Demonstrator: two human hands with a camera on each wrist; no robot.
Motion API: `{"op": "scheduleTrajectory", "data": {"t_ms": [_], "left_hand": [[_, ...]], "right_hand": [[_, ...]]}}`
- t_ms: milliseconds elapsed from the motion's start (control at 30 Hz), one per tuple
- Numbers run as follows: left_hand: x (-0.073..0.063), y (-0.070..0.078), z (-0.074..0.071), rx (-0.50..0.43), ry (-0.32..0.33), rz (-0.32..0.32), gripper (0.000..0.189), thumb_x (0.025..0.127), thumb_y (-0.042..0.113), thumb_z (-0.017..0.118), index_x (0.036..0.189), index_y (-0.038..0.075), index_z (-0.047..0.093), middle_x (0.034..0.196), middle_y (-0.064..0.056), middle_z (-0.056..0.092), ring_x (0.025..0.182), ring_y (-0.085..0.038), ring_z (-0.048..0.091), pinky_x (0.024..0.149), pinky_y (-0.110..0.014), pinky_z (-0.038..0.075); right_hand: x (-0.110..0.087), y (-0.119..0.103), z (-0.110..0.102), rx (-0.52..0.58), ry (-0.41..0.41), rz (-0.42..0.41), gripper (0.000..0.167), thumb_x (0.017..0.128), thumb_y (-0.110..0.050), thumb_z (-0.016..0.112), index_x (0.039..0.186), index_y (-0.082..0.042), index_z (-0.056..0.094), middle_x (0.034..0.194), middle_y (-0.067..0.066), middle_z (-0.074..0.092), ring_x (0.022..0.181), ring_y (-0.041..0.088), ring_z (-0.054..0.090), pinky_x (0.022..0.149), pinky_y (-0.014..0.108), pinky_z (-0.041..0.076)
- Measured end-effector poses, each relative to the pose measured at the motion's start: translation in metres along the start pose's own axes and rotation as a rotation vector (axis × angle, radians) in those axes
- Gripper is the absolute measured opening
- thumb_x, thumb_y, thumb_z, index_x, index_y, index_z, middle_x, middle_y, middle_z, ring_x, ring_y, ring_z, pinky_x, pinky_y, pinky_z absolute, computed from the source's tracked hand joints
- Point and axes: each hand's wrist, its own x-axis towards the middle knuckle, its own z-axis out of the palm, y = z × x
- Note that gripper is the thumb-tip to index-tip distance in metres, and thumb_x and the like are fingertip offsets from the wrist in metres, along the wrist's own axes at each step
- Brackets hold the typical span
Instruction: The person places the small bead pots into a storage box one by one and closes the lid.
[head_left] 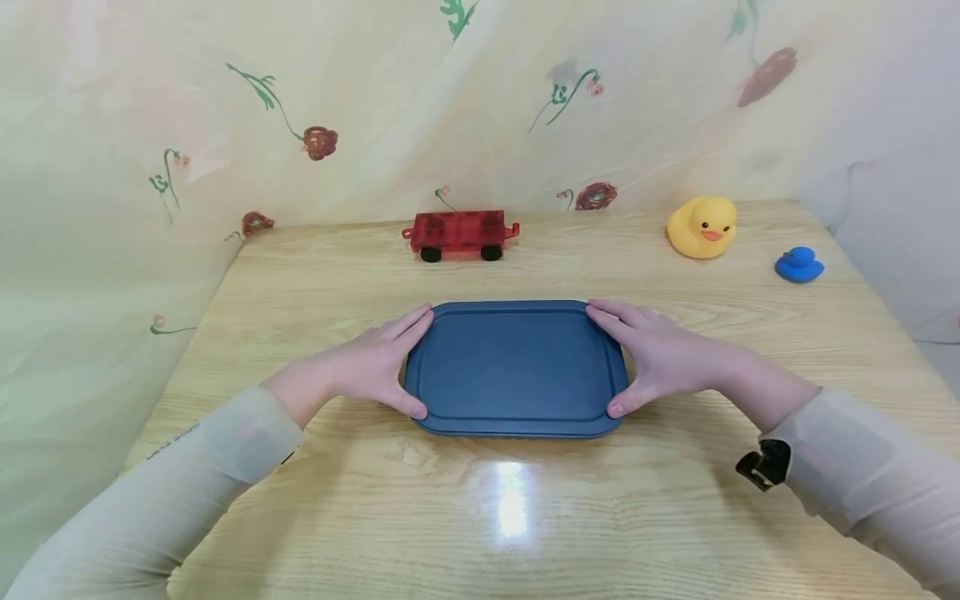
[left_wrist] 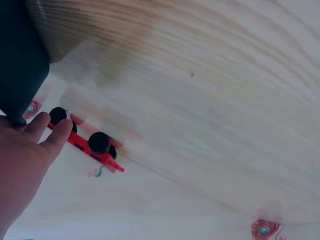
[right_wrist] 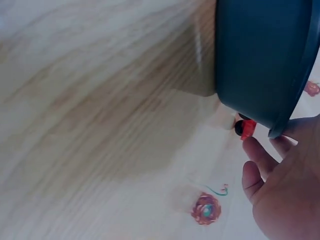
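Note:
A dark blue lidded box (head_left: 517, 362), oblong with rounded corners, sits on the wooden table between both hands. My left hand (head_left: 375, 367) grips its left end, thumb at the near corner and fingers at the far one. At the opposite end my right hand (head_left: 660, 354) grips it the same way, its thumb pressing the near right corner. The left wrist view shows the box's deep side (left_wrist: 20, 60) at the edge of the frame. Seen from the right wrist, the wall (right_wrist: 265, 60) tapers below an overhanging rim, where the fingers reach.
Behind the box stands a red toy wagon (head_left: 459, 233) with black wheels and end hooks. At the back right are a yellow rubber duck (head_left: 702, 228) and a smaller blue duck (head_left: 800, 265). A flowered cloth (head_left: 420, 108) hangs along the table's back edge.

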Motion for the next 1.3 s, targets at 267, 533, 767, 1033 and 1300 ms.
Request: {"op": "scheduleTrajectory", "data": {"t_ms": [267, 533, 767, 1033, 1300], "left_hand": [[0.002, 0.0, 0.0, 0.032, -0.02, -0.018, 0.132, 0.062, 0.077, 0.065, 0.15, 0.005, -0.003, 0.156, -0.011, -0.004, 0.142, -0.029, 0.006, 0.105, -0.06, 0.019], [0.005, -0.005, 0.009, -0.024, 0.021, -0.003, 0.132, 0.062, 0.077, 0.065, 0.151, 0.008, -0.004, 0.157, -0.008, -0.005, 0.142, -0.027, 0.006, 0.106, -0.058, 0.019], [0.005, -0.013, 0.017, -0.076, 0.052, -0.001, 0.131, 0.062, 0.076, 0.065, 0.151, 0.013, -0.007, 0.157, -0.005, -0.006, 0.142, -0.026, 0.004, 0.108, -0.053, 0.02], [0.005, -0.011, 0.016, -0.067, 0.068, 0.001, 0.129, 0.063, 0.075, 0.066, 0.151, 0.012, -0.005, 0.156, -0.004, -0.005, 0.14, -0.029, 0.006, 0.109, -0.053, 0.016], [0.004, -0.01, 0.015, -0.054, 0.084, 0.005, 0.128, 0.063, 0.075, 0.066, 0.152, 0.012, -0.002, 0.156, -0.004, -0.003, 0.14, -0.028, 0.007, 0.109, -0.051, 0.016]], "right_hand": [[0.008, -0.001, 0.002, -0.011, -0.03, 0.003, 0.127, 0.061, -0.073, 0.069, 0.149, 0.0, 0.013, 0.152, 0.018, 0.012, 0.133, 0.045, 0.018, 0.098, 0.063, 0.022], [0.006, 0.003, 0.008, 0.08, -0.019, 0.002, 0.128, 0.061, -0.062, 0.078, 0.15, 0.0, 0.009, 0.152, 0.02, 0.008, 0.135, 0.044, 0.013, 0.1, 0.062, 0.021], [0.006, 0.006, 0.013, 0.202, -0.02, -0.012, 0.127, 0.063, -0.051, 0.082, 0.15, -0.003, 0.002, 0.153, 0.016, 0.0, 0.137, 0.041, 0.005, 0.102, 0.06, 0.021], [0.005, 0.014, 0.016, 0.271, -0.021, -0.015, 0.126, 0.065, -0.044, 0.083, 0.151, -0.006, -0.001, 0.153, 0.017, -0.003, 0.136, 0.041, 0.002, 0.1, 0.063, 0.021], [0.003, 0.015, 0.015, 0.285, -0.004, -0.019, 0.12, 0.068, -0.041, 0.083, 0.151, -0.006, 0.003, 0.153, 0.016, -0.001, 0.136, 0.04, 0.006, 0.1, 0.062, 0.023]]}}
